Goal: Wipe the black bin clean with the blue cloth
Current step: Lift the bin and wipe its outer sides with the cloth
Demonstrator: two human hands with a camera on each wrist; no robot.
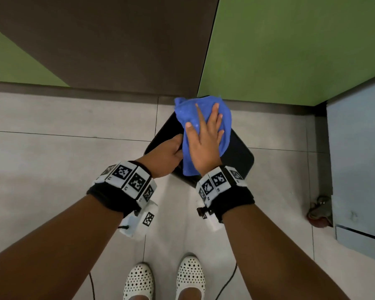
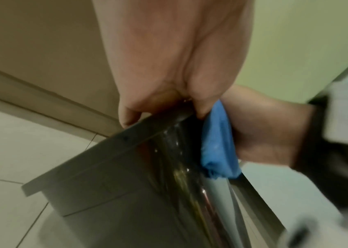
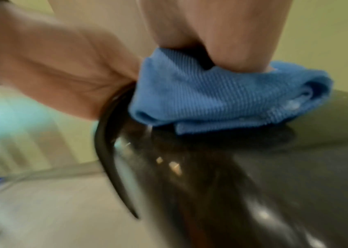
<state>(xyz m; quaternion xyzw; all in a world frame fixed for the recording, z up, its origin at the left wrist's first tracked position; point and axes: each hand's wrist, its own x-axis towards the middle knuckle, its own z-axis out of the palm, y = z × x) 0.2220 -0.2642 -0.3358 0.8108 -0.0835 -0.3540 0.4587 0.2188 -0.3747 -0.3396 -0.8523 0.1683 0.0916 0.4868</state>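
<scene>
A black bin (image 1: 239, 155) with a glossy lid stands on the tiled floor below me. The blue cloth (image 1: 206, 111) lies spread over the lid's far half. My right hand (image 1: 206, 135) lies flat on the cloth with straight, spread fingers and presses it onto the lid. My left hand (image 1: 166, 156) grips the bin's left rim, with the thumb on top and the fingers curled round the edge. The left wrist view shows that grip on the bin rim (image 2: 147, 127) with the cloth (image 2: 217, 142) beside it. The right wrist view is blurred, showing the cloth (image 3: 221, 100) on the shiny lid (image 3: 274, 184).
A green partition (image 1: 290, 50) and a brown panel (image 1: 106, 40) rise just behind the bin. A pale blue cabinet (image 1: 359, 159) on a castor (image 1: 319, 211) stands at the right. Grey floor tiles (image 1: 63, 159) lie to the left, and my white shoes (image 1: 162, 280) are below.
</scene>
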